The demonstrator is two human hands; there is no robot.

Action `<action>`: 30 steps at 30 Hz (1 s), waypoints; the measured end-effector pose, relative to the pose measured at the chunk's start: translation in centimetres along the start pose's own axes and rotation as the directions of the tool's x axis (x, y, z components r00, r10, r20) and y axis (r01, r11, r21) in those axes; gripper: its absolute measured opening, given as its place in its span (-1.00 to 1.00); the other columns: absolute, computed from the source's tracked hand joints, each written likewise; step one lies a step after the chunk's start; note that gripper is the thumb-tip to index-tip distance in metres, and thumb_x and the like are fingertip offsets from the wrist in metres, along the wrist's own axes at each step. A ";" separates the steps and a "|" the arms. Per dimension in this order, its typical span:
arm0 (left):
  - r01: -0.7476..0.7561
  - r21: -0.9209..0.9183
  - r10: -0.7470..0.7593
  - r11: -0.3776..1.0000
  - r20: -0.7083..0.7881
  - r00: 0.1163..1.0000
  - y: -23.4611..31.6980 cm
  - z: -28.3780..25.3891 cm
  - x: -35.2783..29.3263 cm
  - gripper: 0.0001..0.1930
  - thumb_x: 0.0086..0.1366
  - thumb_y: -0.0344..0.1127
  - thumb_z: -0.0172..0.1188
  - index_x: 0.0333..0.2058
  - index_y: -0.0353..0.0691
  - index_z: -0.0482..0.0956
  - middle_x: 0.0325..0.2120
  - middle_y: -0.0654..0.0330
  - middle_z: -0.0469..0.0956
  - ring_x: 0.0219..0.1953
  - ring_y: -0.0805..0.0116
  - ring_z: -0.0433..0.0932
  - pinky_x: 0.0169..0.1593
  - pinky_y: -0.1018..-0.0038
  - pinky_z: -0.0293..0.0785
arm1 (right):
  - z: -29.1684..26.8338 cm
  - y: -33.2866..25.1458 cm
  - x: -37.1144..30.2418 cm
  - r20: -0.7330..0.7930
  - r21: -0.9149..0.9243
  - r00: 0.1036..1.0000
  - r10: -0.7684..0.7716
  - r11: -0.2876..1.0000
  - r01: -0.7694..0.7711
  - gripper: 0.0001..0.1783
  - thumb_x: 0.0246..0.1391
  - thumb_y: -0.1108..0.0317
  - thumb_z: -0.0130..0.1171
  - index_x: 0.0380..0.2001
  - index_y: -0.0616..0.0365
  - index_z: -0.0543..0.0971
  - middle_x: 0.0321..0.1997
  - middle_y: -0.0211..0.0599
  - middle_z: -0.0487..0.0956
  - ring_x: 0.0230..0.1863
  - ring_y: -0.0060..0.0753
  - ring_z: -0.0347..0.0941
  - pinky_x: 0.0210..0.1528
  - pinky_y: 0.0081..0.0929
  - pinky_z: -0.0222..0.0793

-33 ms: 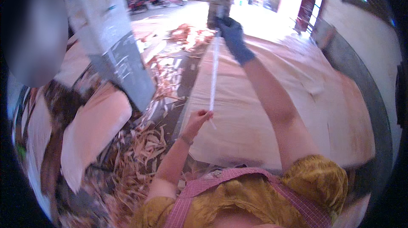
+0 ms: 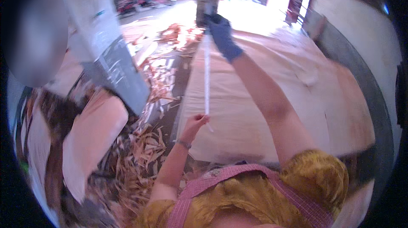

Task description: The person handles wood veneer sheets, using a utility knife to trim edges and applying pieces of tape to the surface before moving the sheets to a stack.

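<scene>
A long, narrow white strip [image 2: 207,79] stretches straight between the right fingers [image 2: 213,21] and left fingers [image 2: 205,119], one end poking past.

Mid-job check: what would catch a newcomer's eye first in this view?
Probably the long white strip at the centre, running from the bare left hand, which pinches it near its lower end, up to the right hand in its blue-grey glove. Next might come the broad pale sheet to the right, and the tangled wood-coloured scraps at lower left.
</scene>
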State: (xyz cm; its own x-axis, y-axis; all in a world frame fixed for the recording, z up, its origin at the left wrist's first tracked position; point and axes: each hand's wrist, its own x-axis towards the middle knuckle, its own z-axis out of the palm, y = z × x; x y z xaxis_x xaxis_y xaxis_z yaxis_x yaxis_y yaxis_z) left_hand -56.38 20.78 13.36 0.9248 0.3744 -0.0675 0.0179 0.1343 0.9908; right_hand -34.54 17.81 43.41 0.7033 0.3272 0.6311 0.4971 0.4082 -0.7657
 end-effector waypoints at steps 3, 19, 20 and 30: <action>0.222 -0.060 -0.216 0.973 0.086 0.973 -6.8 -0.9 -2.4 -0.60 0.35 -0.03 0.18 -0.05 -0.25 0.56 -0.46 0.35 0.54 -0.31 0.53 0.52 -0.18 0.52 0.47 | -0.1 2.7 0.2 -0.086 0.111 0.996 -0.026 0.993 0.035 -0.83 0.12 0.40 0.20 -0.21 0.15 0.65 -0.41 -0.35 0.65 -0.49 -0.53 0.54 -0.46 -0.53 0.49; -0.301 -0.217 0.363 0.929 0.361 0.859 11.2 9.2 0.0 -0.47 0.47 0.05 -0.09 0.21 -0.24 0.32 -0.02 0.01 0.57 -0.06 0.18 0.59 0.06 0.35 0.45 | -12.3 0.3 -27.3 -0.052 0.178 0.927 0.371 0.917 -0.356 -0.79 0.22 0.28 0.19 -0.24 0.23 0.55 -0.46 -0.37 0.59 -0.54 -0.60 0.50 -0.51 -0.60 0.45; -0.273 -0.200 0.336 0.941 0.443 0.831 12.2 11.5 0.8 -0.45 0.47 0.06 -0.11 0.23 -0.23 0.29 0.00 0.01 0.55 -0.04 0.17 0.58 0.08 0.32 0.45 | -13.1 -0.4 -27.9 -0.047 0.153 0.938 0.345 0.930 -0.334 -0.79 0.21 0.28 0.20 -0.24 0.22 0.55 -0.46 -0.35 0.60 -0.53 -0.55 0.52 -0.50 -0.57 0.46; 0.031 -0.440 0.239 0.898 0.545 0.804 17.0 35.4 -1.8 -0.52 0.43 0.04 -0.02 0.07 -0.28 0.41 -0.04 0.02 0.53 -0.08 0.28 0.57 0.01 0.33 0.51 | -31.5 -11.0 -31.2 -0.297 0.128 0.938 0.181 0.981 -0.149 -0.71 0.15 0.42 0.24 -0.06 0.13 0.50 -0.41 -0.36 0.59 -0.55 -0.61 0.49 -0.56 -0.60 0.37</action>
State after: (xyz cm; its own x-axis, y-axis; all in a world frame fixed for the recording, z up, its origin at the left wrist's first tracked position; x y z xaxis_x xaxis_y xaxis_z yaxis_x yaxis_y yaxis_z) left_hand -44.31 -10.11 34.46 0.9546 -0.1672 0.2467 -0.1221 0.5357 0.8355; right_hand -45.94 -23.73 28.28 0.9003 0.1278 0.4160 0.3175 0.4606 -0.8289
